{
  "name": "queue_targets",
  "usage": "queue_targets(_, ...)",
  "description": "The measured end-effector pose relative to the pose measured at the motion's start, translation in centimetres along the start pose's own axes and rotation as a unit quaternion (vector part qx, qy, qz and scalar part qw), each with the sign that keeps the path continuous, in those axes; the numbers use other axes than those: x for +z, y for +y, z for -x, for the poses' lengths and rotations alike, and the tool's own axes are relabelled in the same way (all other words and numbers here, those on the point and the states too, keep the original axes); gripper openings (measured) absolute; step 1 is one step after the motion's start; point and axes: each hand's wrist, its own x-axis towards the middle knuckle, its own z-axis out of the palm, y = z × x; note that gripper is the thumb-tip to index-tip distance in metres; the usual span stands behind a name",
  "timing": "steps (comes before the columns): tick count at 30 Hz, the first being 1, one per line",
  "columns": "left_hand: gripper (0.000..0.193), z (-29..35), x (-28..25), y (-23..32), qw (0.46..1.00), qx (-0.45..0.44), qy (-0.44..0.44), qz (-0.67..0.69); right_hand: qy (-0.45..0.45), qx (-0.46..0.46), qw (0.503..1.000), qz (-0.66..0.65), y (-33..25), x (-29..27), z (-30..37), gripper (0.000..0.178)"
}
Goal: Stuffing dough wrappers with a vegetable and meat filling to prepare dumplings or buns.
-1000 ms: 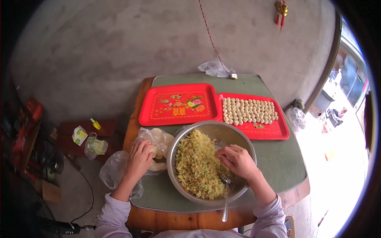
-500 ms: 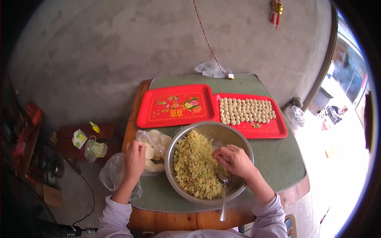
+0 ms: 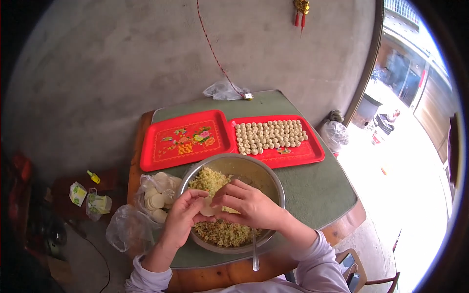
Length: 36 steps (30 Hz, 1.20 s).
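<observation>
Over the big steel bowl (image 3: 266, 177), my left hand (image 3: 182, 218) pinches a thin round dumpling wrapper (image 3: 209, 208) between thumb and fingers. The fingers of my right hand (image 3: 255, 205) are curled in at the wrapper's other edge; their tips are partly hidden. Chopped green and yellow filling (image 3: 222, 235) with orange bits lies in the bowl below both hands. A metal spoon (image 3: 255, 255) leans in the filling, its handle sticking out over the near rim. Left of the bowl, more pale wrappers (image 3: 157, 199) are heaped in a clear plastic bag.
Behind the bowl lie a bare red floral tray (image 3: 161, 136) and a second red tray (image 3: 312, 155) bearing rows of small dumplings (image 3: 268, 136). A crumpled plastic bag (image 3: 128, 228) hangs at the left edge of the green-topped table (image 3: 320, 195). A chair (image 3: 352, 263) stands at the lower right.
My left hand has moved from the wrapper bag to above the bowl with a wrapper. My right hand has shifted left from the bowl's right side to meet it. The whole view has turned rightward.
</observation>
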Motion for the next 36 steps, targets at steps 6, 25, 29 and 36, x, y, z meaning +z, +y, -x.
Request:
queue_targets(6, 0.027, 0.6, 2.2, 0.2, 0.995, 0.012, 0.009, 0.1, 0.025, 0.12, 0.977, -0.175, 1.6, 0.3, 0.9, 0.012)
queue_targets(25, 0.028, 0.3, 2.4, -1.6, 0.995, 0.079, 0.023, 0.059, 0.017, 0.241, 0.856, -0.457, 2.5, 2.2, 1.9, 0.007)
queue_targets(29, 0.034, 0.6, 2.4, -1.4, 0.995, 0.082, 0.005, 0.05, 0.029, 0.193, 0.943, -0.271, 1.6, 1.2, 1.2, 0.009)
queue_targets(36, 0.038, 0.6, 2.5, -1.4, 0.996, 0.08, -0.015, 0.026, 0.049, 0.098, 0.984, -0.138, 1.6, 0.7, 1.0, 0.012)
